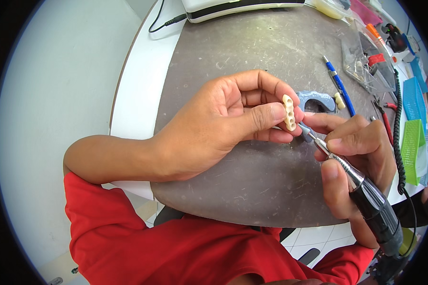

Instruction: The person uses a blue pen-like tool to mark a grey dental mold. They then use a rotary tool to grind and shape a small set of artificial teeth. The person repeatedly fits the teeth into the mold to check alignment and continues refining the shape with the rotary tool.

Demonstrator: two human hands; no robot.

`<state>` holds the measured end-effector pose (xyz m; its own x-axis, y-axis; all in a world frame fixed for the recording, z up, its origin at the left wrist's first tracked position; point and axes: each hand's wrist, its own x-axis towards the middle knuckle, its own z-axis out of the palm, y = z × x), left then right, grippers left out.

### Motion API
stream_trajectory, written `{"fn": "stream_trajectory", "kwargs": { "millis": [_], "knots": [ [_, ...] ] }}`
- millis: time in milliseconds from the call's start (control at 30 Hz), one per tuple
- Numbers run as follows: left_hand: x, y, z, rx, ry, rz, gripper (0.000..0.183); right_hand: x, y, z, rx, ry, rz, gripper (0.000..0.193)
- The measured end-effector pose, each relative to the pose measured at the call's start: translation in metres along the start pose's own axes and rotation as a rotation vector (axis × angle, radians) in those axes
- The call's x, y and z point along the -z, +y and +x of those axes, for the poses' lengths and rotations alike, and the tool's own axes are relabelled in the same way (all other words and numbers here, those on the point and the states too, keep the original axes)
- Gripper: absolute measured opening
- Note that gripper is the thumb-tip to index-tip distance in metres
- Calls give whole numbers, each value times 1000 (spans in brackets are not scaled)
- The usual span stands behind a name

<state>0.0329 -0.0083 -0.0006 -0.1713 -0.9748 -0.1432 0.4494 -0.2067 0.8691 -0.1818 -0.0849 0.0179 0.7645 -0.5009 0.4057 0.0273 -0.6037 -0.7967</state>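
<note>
My left hand [242,109] pinches a cream-coloured dental bridge [288,113] between thumb and fingers, its hollow undersides turned up. In my right hand [354,147] is a rotary handpiece [349,173] with a metal nose and black body, gripped like a pen. A small grey-blue tip on the handpiece points at the lower end of the bridge; whether they touch I cannot tell. Behind my fingers lies a blue-grey dental arch model [317,99], partly hidden. Just right of it is a small cream tooth piece [339,100].
A blue pen-like pencil [341,88] lies beyond my right hand. Farther right are a clear plastic box [366,61] with small tools, red-handled pliers [386,124], a green basket [412,149] and a coiled black cord [398,137]. A white device [242,8] stands at the mat's far edge.
</note>
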Motion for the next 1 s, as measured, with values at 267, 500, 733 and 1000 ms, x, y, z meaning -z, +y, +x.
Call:
{"fn": "stream_trajectory", "kwargs": {
  "millis": [267, 500, 733, 1000],
  "knots": [
    [0, 3, -1, 41, -1, -35, 29, -1, -3, -1, -83, 9, 29, 23],
    [0, 2, -2, 38, -1, -25, 31, -2, -3, -1, -153, 23, 79, 23],
    [-1, 0, 1, 25, -11, 12, 31, 1, -1, 6, -73, -45, 17, 21],
    [0, 2, 1, 47, -14, 51, 31, -2, -4, 7, -152, -26, 17, 20]
  ]
}}
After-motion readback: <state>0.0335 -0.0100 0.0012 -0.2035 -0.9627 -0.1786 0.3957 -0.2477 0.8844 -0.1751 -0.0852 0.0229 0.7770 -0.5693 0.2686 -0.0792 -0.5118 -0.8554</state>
